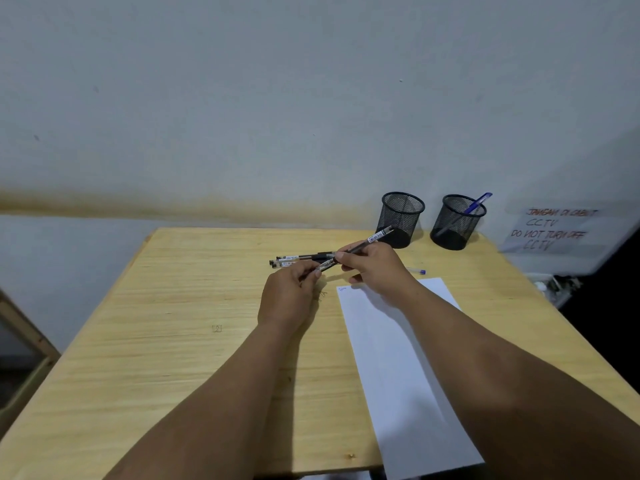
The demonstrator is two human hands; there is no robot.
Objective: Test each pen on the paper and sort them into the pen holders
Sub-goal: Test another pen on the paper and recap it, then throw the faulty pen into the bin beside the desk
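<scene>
Left hand (289, 292) fingers pinch the near, capped end of a black pen (356, 250); right hand (372, 266) fingers grip its barrel, holding it above the wooden table (173, 341). Spare pens (298, 260) lie beyond. White paper (398, 358) lies right. Two mesh pen holders (401, 216) stand far right; the right holder (457, 221) contains a blue pen (476, 203).

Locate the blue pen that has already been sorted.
In the head view, the blue pen leans in the right-hand black mesh holder at the table's far right, beside the empty mesh holder.
</scene>
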